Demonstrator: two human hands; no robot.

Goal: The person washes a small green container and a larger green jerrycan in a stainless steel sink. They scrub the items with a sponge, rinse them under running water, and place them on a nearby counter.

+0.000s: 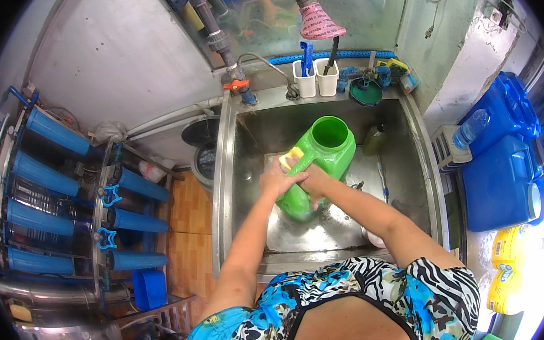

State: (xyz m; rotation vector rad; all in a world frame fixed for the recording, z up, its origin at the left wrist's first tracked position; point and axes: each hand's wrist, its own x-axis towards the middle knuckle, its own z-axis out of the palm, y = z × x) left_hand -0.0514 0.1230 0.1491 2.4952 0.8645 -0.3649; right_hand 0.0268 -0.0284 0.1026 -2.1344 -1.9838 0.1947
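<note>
A large green plastic jug (338,159) lies tilted in the steel sink, its round open mouth toward the far side. My right hand (314,181) is closed around the jug's handle area, with some of its fingers hidden. A yellow sponge (291,158) is held in my left hand (276,178), pressed against the jug's left side. My wrists nearly meet over the jug. Beyond it, a dark bottle (375,139) stands at the sink's back right, and a thin long-handled tool (382,177) leans along the right wall.
The steel sink's rim (223,193) surrounds the work. On the back ledge are white holders (305,81) with brushes, a dark green round lid (366,91) and an orange-handled valve (236,84). Blue filter housings (42,217) line the left; blue jerrycans (498,181) stand at right.
</note>
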